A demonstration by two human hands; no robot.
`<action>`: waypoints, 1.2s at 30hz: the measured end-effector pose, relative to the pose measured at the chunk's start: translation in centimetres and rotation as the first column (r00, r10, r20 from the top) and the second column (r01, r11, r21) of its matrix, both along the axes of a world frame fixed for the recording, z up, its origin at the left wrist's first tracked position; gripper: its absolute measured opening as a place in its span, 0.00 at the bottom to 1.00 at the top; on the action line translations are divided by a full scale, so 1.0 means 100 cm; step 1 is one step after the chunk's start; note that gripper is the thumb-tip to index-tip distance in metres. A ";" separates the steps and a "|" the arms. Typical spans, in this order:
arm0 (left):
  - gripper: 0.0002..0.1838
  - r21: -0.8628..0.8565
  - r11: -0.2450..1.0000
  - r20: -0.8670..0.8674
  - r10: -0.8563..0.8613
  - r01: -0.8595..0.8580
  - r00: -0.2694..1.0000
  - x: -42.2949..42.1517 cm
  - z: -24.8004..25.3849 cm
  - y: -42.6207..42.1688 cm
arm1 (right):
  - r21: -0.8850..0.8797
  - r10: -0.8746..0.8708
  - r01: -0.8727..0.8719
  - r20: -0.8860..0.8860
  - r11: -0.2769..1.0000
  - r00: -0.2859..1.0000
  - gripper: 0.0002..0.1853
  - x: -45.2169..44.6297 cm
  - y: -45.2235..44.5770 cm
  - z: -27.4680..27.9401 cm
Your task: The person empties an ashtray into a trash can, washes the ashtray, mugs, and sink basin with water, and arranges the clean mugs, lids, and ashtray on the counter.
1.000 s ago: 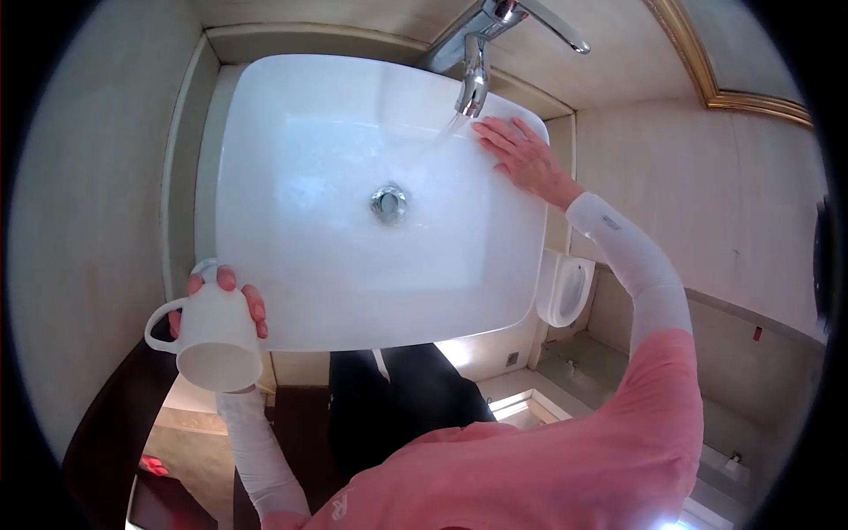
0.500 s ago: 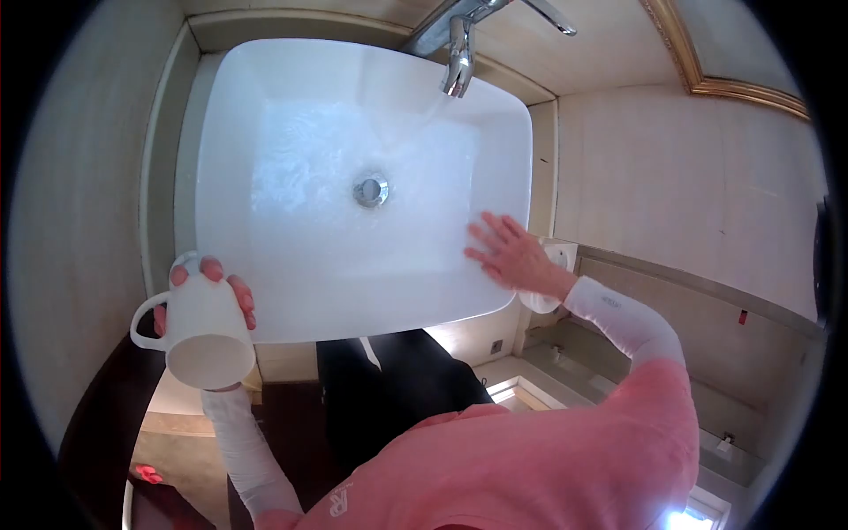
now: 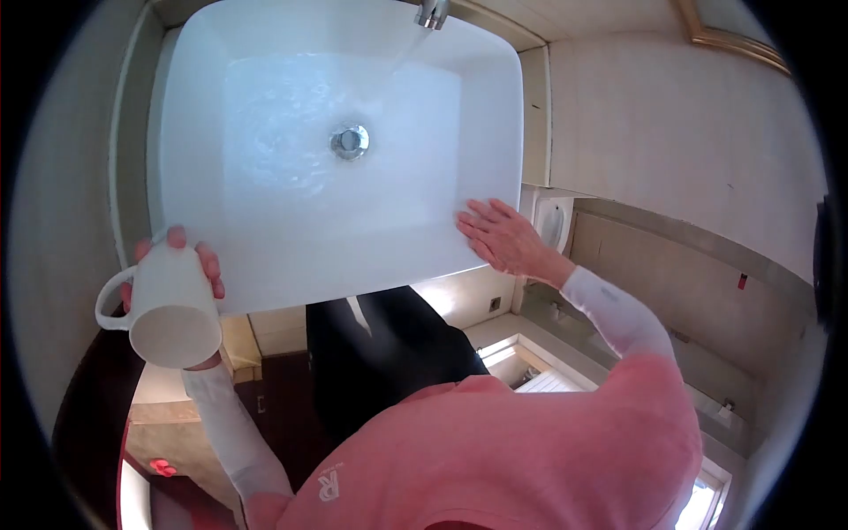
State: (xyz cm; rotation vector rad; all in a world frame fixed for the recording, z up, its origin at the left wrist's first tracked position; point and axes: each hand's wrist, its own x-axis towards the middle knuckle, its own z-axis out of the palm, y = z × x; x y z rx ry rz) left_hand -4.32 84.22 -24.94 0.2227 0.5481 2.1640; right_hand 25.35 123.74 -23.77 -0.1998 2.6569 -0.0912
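Observation:
My left hand (image 3: pixel 210 269) is wrapped round a white mug (image 3: pixel 175 305) at the near left corner of the white basin (image 3: pixel 397 238). The mug's handle points left, and its round end faces me. Over the basin's near right corner, my right hand (image 3: pixel 502 237) has its fingers spread and holds nothing. Water runs in a thin stream from the chrome faucet (image 3: pixel 432 13) at the top edge of the view. Rippling water covers the basin floor left of the metal drain (image 3: pixel 350 141).
A gilt frame (image 3: pixel 733 40) is on the wall at the upper right. A small white fixture (image 3: pixel 553 221) stands beyond the basin's right side. Small red items (image 3: pixel 163 467) lie low at the left.
My right hand has moved from beside the faucet toward the basin's near right corner. The view has shifted, so basin and faucet appear higher. My left hand still holds the mug.

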 end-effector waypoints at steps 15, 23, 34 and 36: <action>0.22 0.112 0.949 0.075 0.288 -0.295 0.955 0.032 0.027 -0.009 | -0.323 -0.140 0.257 0.344 0.911 0.928 0.31 -0.056 -0.116 0.013; 0.22 0.266 0.884 0.178 0.347 -0.384 0.921 0.059 0.056 -0.075 | -0.608 -0.097 0.275 0.309 0.744 0.946 0.33 -0.177 -0.261 0.003; 0.21 0.043 0.872 0.197 0.471 -0.488 0.860 0.106 0.035 -0.063 | -0.456 -0.188 0.316 0.306 0.832 0.934 0.31 -0.060 -0.135 0.016; 0.21 0.020 0.853 0.222 0.505 -0.521 0.834 0.118 0.037 -0.063 | -0.571 -0.083 0.245 0.293 0.783 0.952 0.34 -0.106 -0.187 0.012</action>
